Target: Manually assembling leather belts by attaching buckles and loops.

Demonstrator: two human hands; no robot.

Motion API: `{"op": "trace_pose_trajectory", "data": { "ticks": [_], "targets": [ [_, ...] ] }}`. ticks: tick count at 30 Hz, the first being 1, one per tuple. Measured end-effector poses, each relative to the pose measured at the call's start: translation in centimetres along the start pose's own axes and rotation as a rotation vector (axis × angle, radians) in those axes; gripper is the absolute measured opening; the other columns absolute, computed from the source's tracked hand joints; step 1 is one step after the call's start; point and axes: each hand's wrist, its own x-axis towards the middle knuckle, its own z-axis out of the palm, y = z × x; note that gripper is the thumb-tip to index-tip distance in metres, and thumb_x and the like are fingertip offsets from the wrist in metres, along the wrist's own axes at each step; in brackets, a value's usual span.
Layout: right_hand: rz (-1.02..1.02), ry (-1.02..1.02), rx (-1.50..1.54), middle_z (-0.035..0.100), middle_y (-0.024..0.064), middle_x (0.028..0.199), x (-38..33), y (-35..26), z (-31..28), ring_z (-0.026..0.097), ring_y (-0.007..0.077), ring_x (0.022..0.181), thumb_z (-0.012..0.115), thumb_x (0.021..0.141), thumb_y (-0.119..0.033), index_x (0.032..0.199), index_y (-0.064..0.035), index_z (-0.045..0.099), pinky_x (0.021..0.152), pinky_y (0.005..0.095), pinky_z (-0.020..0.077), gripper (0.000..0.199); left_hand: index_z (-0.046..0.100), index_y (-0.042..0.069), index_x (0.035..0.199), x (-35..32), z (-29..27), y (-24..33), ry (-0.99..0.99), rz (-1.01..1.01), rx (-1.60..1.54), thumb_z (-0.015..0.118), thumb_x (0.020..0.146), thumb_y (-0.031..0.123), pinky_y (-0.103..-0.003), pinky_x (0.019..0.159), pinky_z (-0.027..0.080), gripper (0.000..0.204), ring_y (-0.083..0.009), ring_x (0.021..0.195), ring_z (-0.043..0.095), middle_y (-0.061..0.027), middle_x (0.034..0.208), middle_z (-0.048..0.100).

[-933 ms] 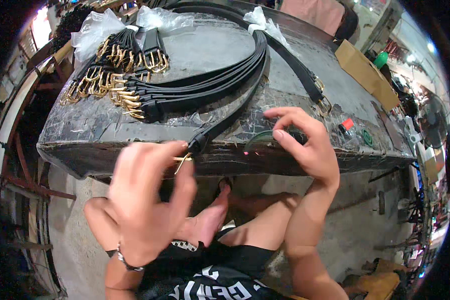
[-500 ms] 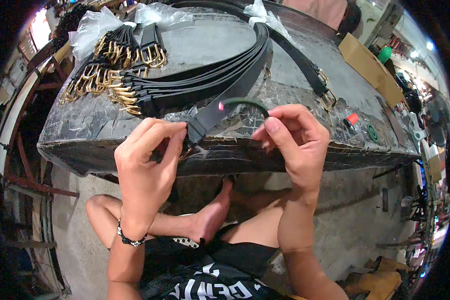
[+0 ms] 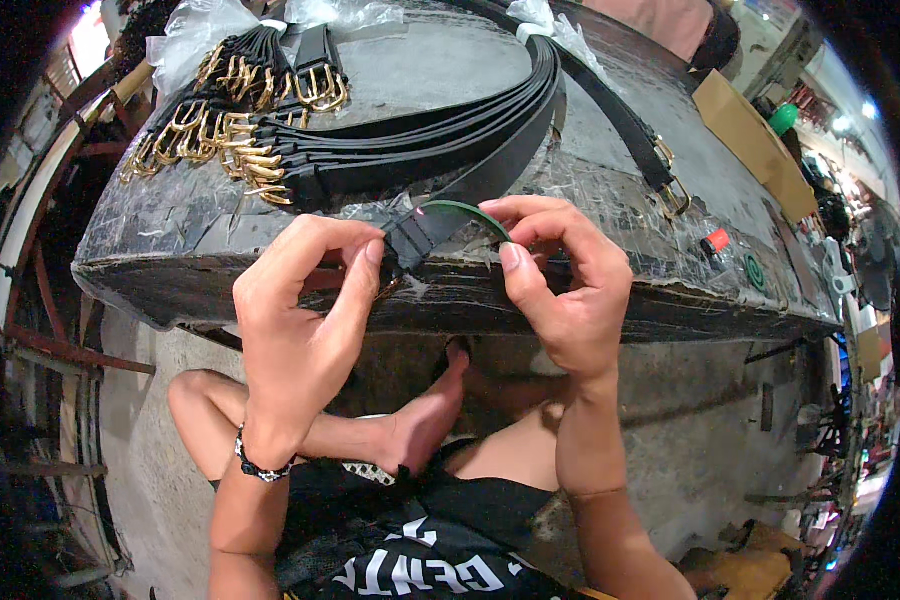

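Pinched between the thumb and fingers of my left hand (image 3: pixel 315 290) is the buckle end of a black belt (image 3: pixel 420 232), at the table's near edge. Its strap runs up to the right and back toward the other belts. Between its thumb and fingertips my right hand (image 3: pixel 570 275) grips a curved green piece of mosquito coil (image 3: pixel 454 204). The coil's pinkish glowing tip is close over the belt near its loop; whether they touch I cannot tell. My left fingers partly hide the buckle.
A bundle of black belts (image 3: pixel 420 145) with gold buckles (image 3: pixel 255 165) lies on the dark table (image 3: pixel 630 90). Plastic wrapping (image 3: pixel 205 35) is behind it. To the right are another belt's buckle (image 3: pixel 675 195), a red-topped lighter (image 3: pixel 715 241), a green coil (image 3: pixel 755 270) and a cardboard box (image 3: pixel 755 140).
My right hand has moved left with the coil, bringing its glowing tip over the belt near the loop. My left hand keeps its hold on the belt.
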Motion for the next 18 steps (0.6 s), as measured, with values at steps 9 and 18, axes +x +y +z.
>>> {"op": "trace_pose_trajectory", "data": {
  "ticks": [9,18],
  "targets": [
    [-0.017,-0.001,-0.117,0.073,0.0095,0.123,0.11,-0.46,0.27,0.069,0.0158,0.087,0.075,0.083,-0.005,0.089,-0.0057,0.069,0.062,0.0279,0.0495,0.009,0.073,-0.002,0.099,-0.15,0.02,0.23,0.009,0.001,-0.016,0.072,0.091,-0.003,-0.027,0.070,0.056,0.008,-0.0133,0.078,0.069,-0.0077,0.087,0.071],
    [-0.021,-0.015,-0.130,0.074,0.0098,0.123,0.12,-0.41,0.25,0.069,0.0165,0.088,0.075,0.083,-0.005,0.089,-0.0057,0.068,0.063,0.0279,0.0493,0.009,0.073,-0.002,0.101,-0.32,-0.03,-0.03,-0.007,0.001,-0.014,0.073,0.096,0.002,-0.022,0.070,0.050,0.006,-0.0082,0.082,0.065,-0.0053,0.094,0.073]
  ]
}}
